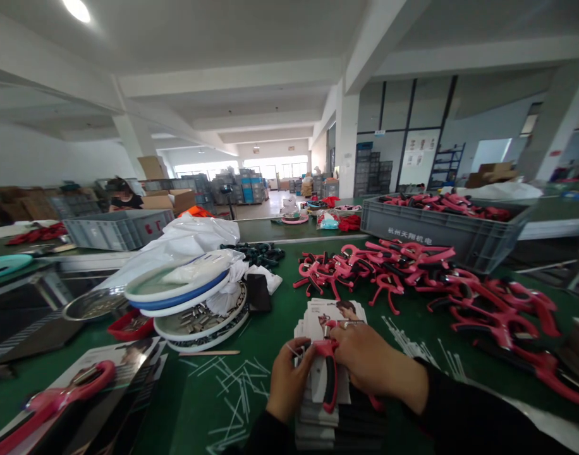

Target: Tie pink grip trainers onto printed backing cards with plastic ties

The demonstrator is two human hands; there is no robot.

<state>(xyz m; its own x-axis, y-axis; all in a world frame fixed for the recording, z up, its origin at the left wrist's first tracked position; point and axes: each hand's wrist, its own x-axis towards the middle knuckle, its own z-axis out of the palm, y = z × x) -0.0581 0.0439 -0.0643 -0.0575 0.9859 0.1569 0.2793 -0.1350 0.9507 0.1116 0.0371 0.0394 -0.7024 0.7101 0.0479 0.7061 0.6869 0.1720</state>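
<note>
Our hands work low over the green surface [176, 430], both closed on one pink grip [329, 377]. Our left hand [288, 382] clasps the grip from the side, and our right hand [377, 360] folds over its top. The grip lies against a stack of printed cards [334, 322] just beneath our hands. More pink grips [403, 272] lie heaped to our right, and others fill a gray crate [441, 230] behind that heap. White plastic strips [232, 385] are scattered near our left hand, beyond them stand round trays [199, 322] holding metal parts. Farther off to the left, a seated person [123, 201] is behind another gray crate [119, 230].
</note>
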